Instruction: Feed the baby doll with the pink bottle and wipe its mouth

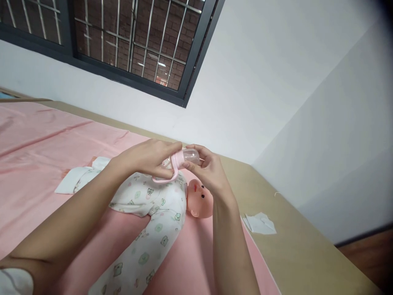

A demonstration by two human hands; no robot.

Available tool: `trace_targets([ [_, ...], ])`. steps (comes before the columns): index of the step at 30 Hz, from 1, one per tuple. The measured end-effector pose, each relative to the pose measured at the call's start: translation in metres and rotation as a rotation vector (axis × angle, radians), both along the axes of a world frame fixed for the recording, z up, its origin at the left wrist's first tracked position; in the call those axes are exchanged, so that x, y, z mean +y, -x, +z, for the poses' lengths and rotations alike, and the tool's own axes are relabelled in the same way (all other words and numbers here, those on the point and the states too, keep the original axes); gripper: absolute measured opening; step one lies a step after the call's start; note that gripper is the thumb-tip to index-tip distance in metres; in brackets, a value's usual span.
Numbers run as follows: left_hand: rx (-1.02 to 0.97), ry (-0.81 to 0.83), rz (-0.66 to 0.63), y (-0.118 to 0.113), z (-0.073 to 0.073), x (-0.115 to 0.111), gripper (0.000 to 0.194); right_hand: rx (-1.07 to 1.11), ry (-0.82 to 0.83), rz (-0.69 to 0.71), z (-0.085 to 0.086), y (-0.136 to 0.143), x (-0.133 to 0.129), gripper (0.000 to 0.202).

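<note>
Between my hands is a baby bottle (178, 157) with a pink collar, pink side handles and a clear domed cap, held on its side above a doll. My left hand (155, 155) is closed around the bottle's body and handle. The fingers of my right hand (207, 164) grip the clear cap at the other end. Beneath them the baby doll (167, 203) lies on its back in white clothes with a green animal print. Its head (199, 198) points right, partly behind my right wrist.
A pink sheet (33, 143) covers much of the wooden surface (294, 237). On the bare wood at right lies a crumpled white tissue or cloth (260, 223). A white wall (230, 106) and a barred window (132, 41) stand behind.
</note>
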State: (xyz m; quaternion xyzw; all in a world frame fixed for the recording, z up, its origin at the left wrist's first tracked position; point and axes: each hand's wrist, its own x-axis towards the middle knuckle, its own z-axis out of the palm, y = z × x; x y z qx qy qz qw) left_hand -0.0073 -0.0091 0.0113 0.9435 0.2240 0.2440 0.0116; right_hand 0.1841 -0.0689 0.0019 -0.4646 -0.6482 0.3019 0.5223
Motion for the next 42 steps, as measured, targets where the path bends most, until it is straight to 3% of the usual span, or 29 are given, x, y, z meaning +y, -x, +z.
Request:
trace_targets([
  [8,-0.090,0.217,-0.085,-0.015,-0.012,0.002,0.047,-0.116,-0.065,-0.001,0.004,-0.010,-0.005,0.046],
  [13,-0.270,0.262,-0.104,-0.030,-0.025,0.003,0.070,-0.049,-0.173,-0.100,0.004,-0.013,-0.003,0.052],
  [17,-0.334,0.279,-0.076,-0.035,-0.030,0.003,0.080,0.005,-0.262,-0.169,0.001,-0.030,0.007,0.052],
  [23,-0.253,0.221,-0.185,-0.041,-0.029,-0.013,0.056,0.013,-0.331,-0.427,-0.009,-0.093,0.020,0.056],
  [27,0.113,0.217,-0.414,-0.057,-0.035,-0.043,0.032,-0.002,-0.324,-0.598,-0.034,-0.140,0.032,0.061],
  [29,0.343,0.143,-0.566,-0.067,-0.046,-0.064,0.032,-0.014,-0.294,-0.654,-0.052,-0.158,0.040,0.062],
  [32,0.542,-0.073,-0.633,-0.078,-0.073,-0.097,0.031,-0.031,-0.236,-0.696,-0.078,-0.176,0.051,0.060],
  [37,0.530,-0.138,-0.711,-0.077,-0.116,-0.123,0.012,-0.104,-0.138,-0.708,-0.104,-0.183,0.061,0.061],
  [42,0.387,-0.162,-0.710,-0.072,-0.128,-0.121,0.006,-0.134,-0.101,-0.734,-0.110,-0.183,0.061,0.065],
])
